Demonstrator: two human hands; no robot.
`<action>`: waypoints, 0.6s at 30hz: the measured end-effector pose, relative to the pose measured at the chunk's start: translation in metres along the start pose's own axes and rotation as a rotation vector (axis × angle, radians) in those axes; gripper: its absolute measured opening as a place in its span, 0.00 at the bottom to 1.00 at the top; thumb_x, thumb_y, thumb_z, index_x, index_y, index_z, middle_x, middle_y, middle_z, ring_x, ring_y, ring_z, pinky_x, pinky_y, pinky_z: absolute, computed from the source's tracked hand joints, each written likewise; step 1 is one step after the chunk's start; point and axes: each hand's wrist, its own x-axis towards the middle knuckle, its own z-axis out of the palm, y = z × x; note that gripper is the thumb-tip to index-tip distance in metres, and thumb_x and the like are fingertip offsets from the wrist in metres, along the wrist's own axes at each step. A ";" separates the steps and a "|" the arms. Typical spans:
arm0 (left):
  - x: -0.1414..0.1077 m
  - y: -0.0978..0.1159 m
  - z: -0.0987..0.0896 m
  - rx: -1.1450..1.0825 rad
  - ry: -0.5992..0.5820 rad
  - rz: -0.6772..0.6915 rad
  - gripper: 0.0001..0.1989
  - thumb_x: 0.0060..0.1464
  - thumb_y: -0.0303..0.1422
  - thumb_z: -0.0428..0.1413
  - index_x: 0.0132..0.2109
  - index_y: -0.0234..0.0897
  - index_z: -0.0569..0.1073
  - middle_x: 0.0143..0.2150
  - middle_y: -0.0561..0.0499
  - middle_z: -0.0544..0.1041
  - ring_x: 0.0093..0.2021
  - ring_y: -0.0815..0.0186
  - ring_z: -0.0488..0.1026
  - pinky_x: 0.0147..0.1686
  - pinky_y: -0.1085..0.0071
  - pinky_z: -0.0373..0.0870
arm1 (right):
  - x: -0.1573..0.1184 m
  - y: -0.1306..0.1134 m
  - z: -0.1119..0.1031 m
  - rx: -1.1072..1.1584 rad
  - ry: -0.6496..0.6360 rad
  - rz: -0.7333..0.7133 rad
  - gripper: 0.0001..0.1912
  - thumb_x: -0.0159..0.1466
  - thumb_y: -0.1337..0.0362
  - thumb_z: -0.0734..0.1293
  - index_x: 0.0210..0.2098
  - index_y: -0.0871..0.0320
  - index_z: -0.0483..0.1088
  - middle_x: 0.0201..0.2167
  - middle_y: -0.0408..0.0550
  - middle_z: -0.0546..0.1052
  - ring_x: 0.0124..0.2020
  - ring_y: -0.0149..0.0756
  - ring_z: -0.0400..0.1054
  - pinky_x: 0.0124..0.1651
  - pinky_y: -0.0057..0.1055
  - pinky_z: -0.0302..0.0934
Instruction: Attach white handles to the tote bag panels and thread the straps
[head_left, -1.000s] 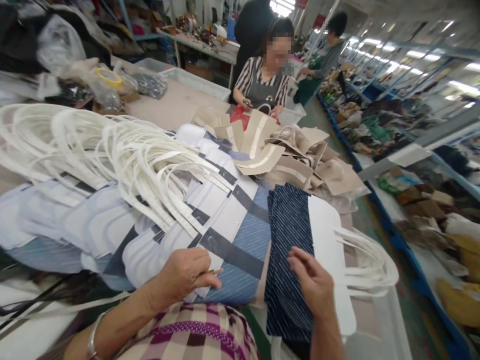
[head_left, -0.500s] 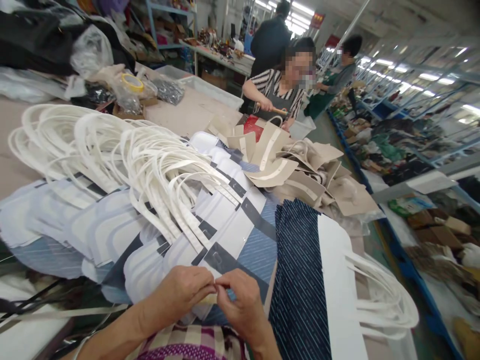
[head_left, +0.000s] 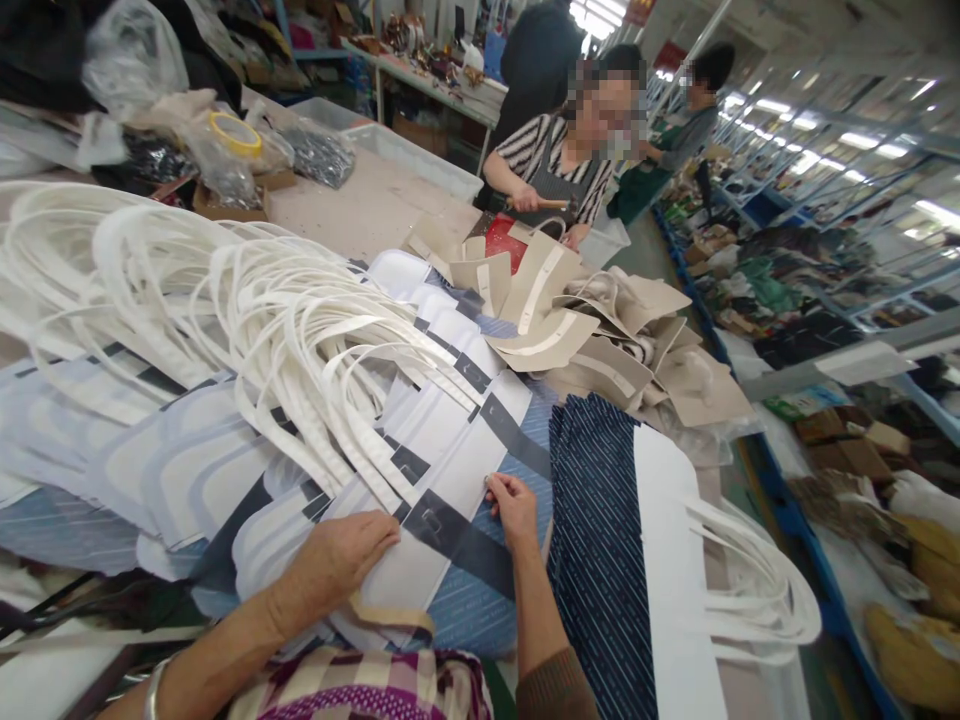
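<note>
My left hand (head_left: 349, 550) lies over the front white panel, its fingers pressed together; whatever they may hold is hidden. My right hand (head_left: 516, 508) pinches at the right edge of a white bag panel (head_left: 446, 455), and the tiny pale bit at its fingertips is too small to name. Both hands are above a fanned stack of panels with blue striped cloth (head_left: 480, 610) and dark navy bands (head_left: 457, 535), each band carrying a small raised rectangular shape. White looped handles (head_left: 300, 330) fan out to the upper left of the stack.
Dark navy striped panels (head_left: 596, 540) with a white board (head_left: 671, 570) and handles lie to the right. Beige pieces (head_left: 547, 290) are piled beyond. Across the table a person (head_left: 555, 160) holds a hammer (head_left: 544, 204). Yellow tape (head_left: 235, 134) sits at the far left.
My hands, together at the near edge before, are now apart. The right has moved up and forward to the white panel's edge; the left has shifted slightly left. The view has shifted too.
</note>
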 end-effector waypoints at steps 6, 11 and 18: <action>-0.001 0.001 -0.001 -0.029 -0.027 -0.001 0.15 0.70 0.33 0.41 0.39 0.39 0.72 0.32 0.52 0.78 0.32 0.66 0.78 0.32 0.72 0.70 | 0.006 -0.004 0.008 -0.167 -0.070 0.044 0.19 0.55 0.50 0.67 0.35 0.61 0.74 0.19 0.41 0.73 0.18 0.30 0.66 0.17 0.23 0.58; 0.000 -0.001 0.000 -0.080 -0.026 -0.003 0.14 0.69 0.32 0.43 0.40 0.38 0.72 0.33 0.52 0.79 0.32 0.65 0.78 0.33 0.71 0.71 | 0.022 -0.005 -0.002 -0.388 -0.062 0.092 0.25 0.54 0.54 0.71 0.46 0.60 0.69 0.18 0.36 0.71 0.12 0.30 0.63 0.17 0.26 0.56; 0.001 -0.001 -0.007 -0.189 -0.030 -0.024 0.13 0.68 0.32 0.45 0.40 0.39 0.75 0.34 0.52 0.80 0.34 0.66 0.77 0.35 0.72 0.70 | 0.016 -0.035 -0.019 -0.558 -0.036 -0.094 0.13 0.55 0.58 0.72 0.36 0.58 0.71 0.17 0.39 0.72 0.21 0.36 0.69 0.31 0.30 0.62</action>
